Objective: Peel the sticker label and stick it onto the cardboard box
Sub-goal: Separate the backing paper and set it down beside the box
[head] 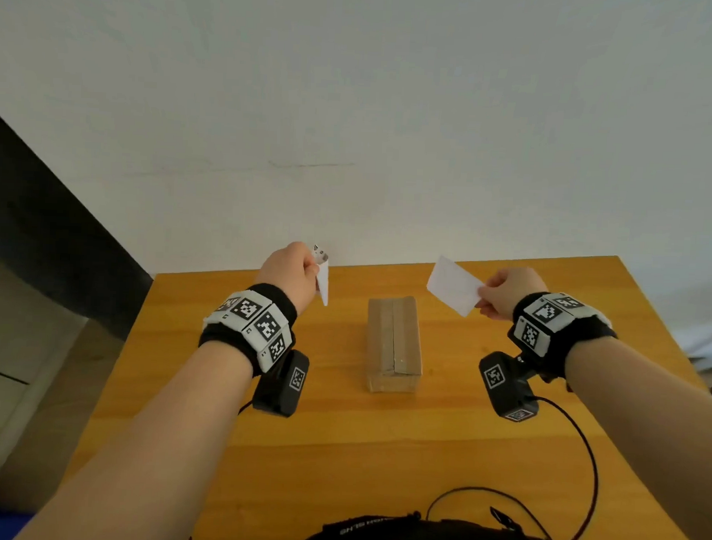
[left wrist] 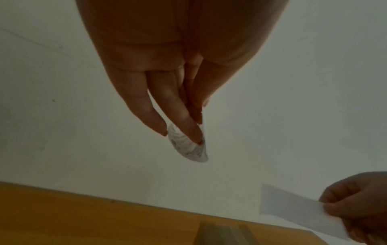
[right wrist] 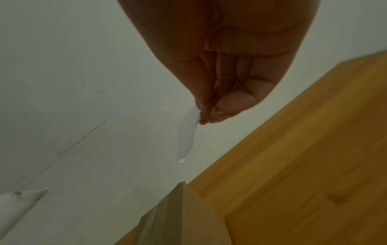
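I see left hand (head: pixel 291 273) raised above far left edge of tabletop (head: pixel 501 460), fingertips pinching printed sticker label (head: pixel 322 278), which hangs edge-on, likely so adhesive touches nothing. Right hand (head: pixel 508 292) above far right edge, thumb and fingers pinching blank backing sheet (head: pixel 453 285) by one end. Sheets well apart: peel looks done. Cardboard box (head: pixel 394 343) lies between hands, taped top up, ready for label.

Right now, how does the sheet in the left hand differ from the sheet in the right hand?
The left hand pinches a printed sheet that hangs down nearly edge-on; dark print shows in the left wrist view. The right hand pinches a blank sheet by one corner, its broad plain face showing. Both are white, held apart above the table, either side of the cardboard box.
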A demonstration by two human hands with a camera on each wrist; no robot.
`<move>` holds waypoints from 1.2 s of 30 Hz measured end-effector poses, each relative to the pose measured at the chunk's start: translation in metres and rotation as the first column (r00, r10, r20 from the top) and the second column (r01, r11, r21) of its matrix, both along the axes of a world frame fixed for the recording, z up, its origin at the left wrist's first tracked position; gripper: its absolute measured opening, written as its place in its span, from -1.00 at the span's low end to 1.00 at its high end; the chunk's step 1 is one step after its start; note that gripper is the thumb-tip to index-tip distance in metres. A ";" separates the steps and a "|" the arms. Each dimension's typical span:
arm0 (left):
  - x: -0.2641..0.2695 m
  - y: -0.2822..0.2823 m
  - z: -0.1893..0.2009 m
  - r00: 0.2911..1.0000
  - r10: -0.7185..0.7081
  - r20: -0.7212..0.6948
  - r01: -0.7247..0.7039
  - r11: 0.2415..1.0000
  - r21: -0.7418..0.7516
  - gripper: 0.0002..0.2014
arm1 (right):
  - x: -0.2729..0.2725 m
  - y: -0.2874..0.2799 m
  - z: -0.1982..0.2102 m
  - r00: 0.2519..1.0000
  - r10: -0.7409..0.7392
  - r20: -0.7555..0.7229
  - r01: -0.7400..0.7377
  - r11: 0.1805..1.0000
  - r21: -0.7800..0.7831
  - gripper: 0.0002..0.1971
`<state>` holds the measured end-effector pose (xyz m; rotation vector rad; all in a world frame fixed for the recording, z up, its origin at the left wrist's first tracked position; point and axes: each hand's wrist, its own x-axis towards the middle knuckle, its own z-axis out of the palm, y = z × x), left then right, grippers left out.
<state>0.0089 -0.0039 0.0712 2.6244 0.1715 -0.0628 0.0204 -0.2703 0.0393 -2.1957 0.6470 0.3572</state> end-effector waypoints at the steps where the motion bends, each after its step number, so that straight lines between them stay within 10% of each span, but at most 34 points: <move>1: -0.001 -0.003 -0.004 1.000 -0.019 -0.015 0.019 1.000 -0.011 -0.86 | -0.001 0.001 -0.003 1.000 -0.008 -0.019 0.008 0.999 0.031 -0.79; 19: -0.020 -0.068 -0.018 0.940 -0.340 -0.019 0.340 0.938 0.070 -0.81 | -0.008 0.040 0.010 0.994 0.105 0.038 -0.110 0.866 0.489 -0.56; 27: -0.028 -0.072 -0.019 0.892 -0.451 -0.029 0.451 0.893 -0.002 -0.80 | -0.012 0.041 0.012 0.995 0.102 0.006 -0.081 0.751 0.655 -0.85; 36: -0.027 -0.065 -0.024 0.892 -0.450 -0.049 0.442 0.889 -0.121 -0.64 | -0.008 0.042 0.004 0.997 -0.010 0.071 -0.026 0.865 0.501 -0.74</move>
